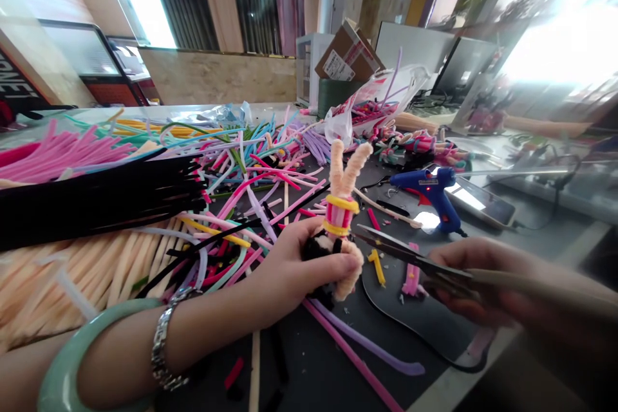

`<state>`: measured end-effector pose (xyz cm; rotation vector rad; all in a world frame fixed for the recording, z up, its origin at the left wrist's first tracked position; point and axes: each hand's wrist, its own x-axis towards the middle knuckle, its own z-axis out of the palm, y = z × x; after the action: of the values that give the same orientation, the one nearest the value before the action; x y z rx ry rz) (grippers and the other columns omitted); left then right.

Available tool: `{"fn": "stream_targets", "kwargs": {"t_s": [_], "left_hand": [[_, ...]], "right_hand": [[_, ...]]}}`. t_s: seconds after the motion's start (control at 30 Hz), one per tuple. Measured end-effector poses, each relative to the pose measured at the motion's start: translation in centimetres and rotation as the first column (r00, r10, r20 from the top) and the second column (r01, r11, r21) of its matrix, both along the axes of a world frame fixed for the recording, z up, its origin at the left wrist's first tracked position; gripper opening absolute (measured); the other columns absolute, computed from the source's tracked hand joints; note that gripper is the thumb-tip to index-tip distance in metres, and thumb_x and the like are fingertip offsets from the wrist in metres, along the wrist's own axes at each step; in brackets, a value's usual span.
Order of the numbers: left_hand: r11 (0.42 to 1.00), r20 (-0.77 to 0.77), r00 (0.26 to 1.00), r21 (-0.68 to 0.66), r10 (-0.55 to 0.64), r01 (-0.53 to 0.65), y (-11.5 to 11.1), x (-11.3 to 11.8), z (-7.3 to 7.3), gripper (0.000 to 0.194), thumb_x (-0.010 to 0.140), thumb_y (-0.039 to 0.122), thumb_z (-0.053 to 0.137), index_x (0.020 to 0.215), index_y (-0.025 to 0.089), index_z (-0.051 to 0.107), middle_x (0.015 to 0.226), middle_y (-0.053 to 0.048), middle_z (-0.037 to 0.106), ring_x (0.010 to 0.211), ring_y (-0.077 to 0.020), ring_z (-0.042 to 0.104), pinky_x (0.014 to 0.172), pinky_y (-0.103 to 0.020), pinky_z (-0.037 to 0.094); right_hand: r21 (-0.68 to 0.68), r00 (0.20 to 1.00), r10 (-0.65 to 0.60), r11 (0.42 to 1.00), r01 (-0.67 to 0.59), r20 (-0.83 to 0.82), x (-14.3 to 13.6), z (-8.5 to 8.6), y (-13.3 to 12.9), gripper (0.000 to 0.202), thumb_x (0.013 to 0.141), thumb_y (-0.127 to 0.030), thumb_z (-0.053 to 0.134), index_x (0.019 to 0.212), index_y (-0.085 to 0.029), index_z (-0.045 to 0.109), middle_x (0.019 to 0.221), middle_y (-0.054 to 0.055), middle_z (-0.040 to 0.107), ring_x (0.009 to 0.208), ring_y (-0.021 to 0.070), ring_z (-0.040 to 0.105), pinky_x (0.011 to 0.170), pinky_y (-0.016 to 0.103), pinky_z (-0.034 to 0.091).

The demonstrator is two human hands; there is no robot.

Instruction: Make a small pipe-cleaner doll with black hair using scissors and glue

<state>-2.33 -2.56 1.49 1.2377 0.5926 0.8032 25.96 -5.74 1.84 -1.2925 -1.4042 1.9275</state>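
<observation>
My left hand is closed around a small pipe-cleaner figure. The figure has two peach prongs pointing up, a pink and red striped middle with yellow bands, and black and peach fuzz lower down, partly hidden by my fingers. In my right hand, blurred at the right, is a pair of scissors. The blades point left, close to the yellow band of the figure. Below the blades lie a short yellow pipe-cleaner piece and a pink bundled piece.
A blue glue gun rests beside a phone at the right. Black pipe cleaners, peach ones and pink ones pile up at the left. A cardboard box and a plastic bag stand at the back.
</observation>
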Motion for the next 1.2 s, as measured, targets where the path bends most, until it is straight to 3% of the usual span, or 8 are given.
{"fn": "stream_targets", "kwargs": {"t_s": [0.13, 0.33, 0.43, 0.53, 0.63, 0.77, 1.0, 1.2], "left_hand": [[0.974, -0.221, 0.968, 0.216, 0.117, -0.068, -0.2, 0.1, 0.2, 0.018, 0.079, 0.030, 0.071, 0.079, 0.017, 0.057, 0.067, 0.002, 0.062, 0.062, -0.0112, 0.059, 0.064, -0.024, 0.049], [0.904, -0.426, 0.847, 0.406, 0.317, -0.134, -0.1, 0.1, -0.4, 0.043, 0.072, 0.032, 0.075, 0.108, 0.022, 0.054, 0.111, -0.005, 0.063, 0.102, -0.0235, 0.062, 0.091, -0.037, 0.048], [0.812, -0.413, 0.776, 0.545, 0.476, -0.207, -0.2, -0.1, -0.4, 0.037, 0.075, 0.036, 0.071, 0.106, 0.023, 0.054, 0.109, -0.005, 0.062, 0.105, -0.0248, 0.058, 0.093, -0.041, 0.044], [0.692, -0.317, 0.735, 0.667, 0.599, -0.277, -0.3, -0.3, -0.2, 0.020, 0.082, 0.033, 0.061, 0.098, 0.023, 0.055, 0.103, -0.004, 0.060, 0.101, -0.0231, 0.055, 0.091, -0.040, 0.043], [0.603, -0.226, 0.743, 0.745, 0.630, -0.285, -0.3, -0.6, -0.1, 0.005, 0.083, 0.025, 0.059, 0.086, 0.022, 0.056, 0.096, -0.003, 0.061, 0.099, -0.0217, 0.055, 0.091, -0.039, 0.041], [0.531, -0.163, 0.735, 0.793, 0.659, -0.300, -0.2, -0.6, -0.2, 0.001, 0.082, 0.021, 0.059, 0.083, 0.021, 0.058, 0.094, -0.004, 0.062, 0.099, -0.0219, 0.055, 0.092, -0.038, 0.041], [0.493, -0.162, 0.688, 0.811, 0.708, -0.316, -0.2, -0.4, 0.1, 0.003, 0.080, 0.020, 0.059, 0.077, 0.020, 0.061, 0.090, -0.005, 0.064, 0.096, -0.0236, 0.056, 0.090, -0.040, 0.042], [0.496, -0.176, 0.660, 0.801, 0.731, -0.336, -0.2, -0.5, 0.3, 0.002, 0.075, 0.019, 0.061, 0.074, 0.019, 0.062, 0.087, -0.005, 0.063, 0.093, -0.0244, 0.057, 0.087, -0.042, 0.043]], "right_hand": [[-0.025, 0.986, 0.073, 0.997, -0.077, -0.147, -0.5, 0.3, 0.1, 0.053, 0.057, -0.052, 0.083, 0.094, -0.015, 0.072, 0.069, -0.001, 0.053, 0.050, 0.0021, 0.035, 0.042, 0.010, 0.029], [0.013, 0.963, 0.097, 0.995, -0.097, -0.251, -0.6, -0.9, 0.6, 0.055, 0.066, -0.051, 0.079, 0.100, -0.009, 0.069, 0.072, 0.002, 0.055, 0.051, 0.0020, 0.037, 0.040, 0.011, 0.025], [0.005, 0.962, 0.102, 0.995, -0.104, -0.252, -1.0, -1.0, 0.7, 0.050, 0.067, -0.050, 0.078, 0.095, -0.009, 0.069, 0.070, 0.001, 0.055, 0.049, 0.0015, 0.037, 0.040, 0.012, 0.026], [-0.009, 0.968, 0.086, 0.996, -0.091, -0.237, -1.4, -0.8, 0.6, 0.049, 0.066, -0.050, 0.079, 0.092, -0.010, 0.068, 0.068, 0.001, 0.056, 0.048, 0.0015, 0.037, 0.040, 0.012, 0.026], [-0.025, 0.974, 0.060, 0.997, -0.067, -0.217, -1.5, -0.8, 0.4, 0.049, 0.067, -0.049, 0.079, 0.093, -0.010, 0.067, 0.069, 0.001, 0.057, 0.050, 0.0023, 0.039, 0.042, 0.013, 0.027], [-0.030, 0.982, 0.048, 0.998, -0.054, -0.181, -1.5, -0.9, 0.4, 0.046, 0.067, -0.048, 0.079, 0.090, -0.011, 0.065, 0.070, 0.001, 0.057, 0.050, 0.0024, 0.040, 0.043, 0.014, 0.027], [-0.024, 0.995, 0.033, 0.999, -0.036, -0.095, -2.5, -0.1, 0.0, 0.047, 0.064, -0.048, 0.081, 0.087, -0.012, 0.062, 0.067, -0.002, 0.055, 0.047, 0.0024, 0.041, 0.042, 0.014, 0.033], [0.009, 0.994, -0.045, 0.999, 0.045, 0.104, -3.9, 1.6, -1.5, 0.047, 0.067, -0.051, 0.079, 0.090, -0.015, 0.060, 0.074, -0.003, 0.051, 0.054, 0.0039, 0.040, 0.044, 0.013, 0.036]]}}
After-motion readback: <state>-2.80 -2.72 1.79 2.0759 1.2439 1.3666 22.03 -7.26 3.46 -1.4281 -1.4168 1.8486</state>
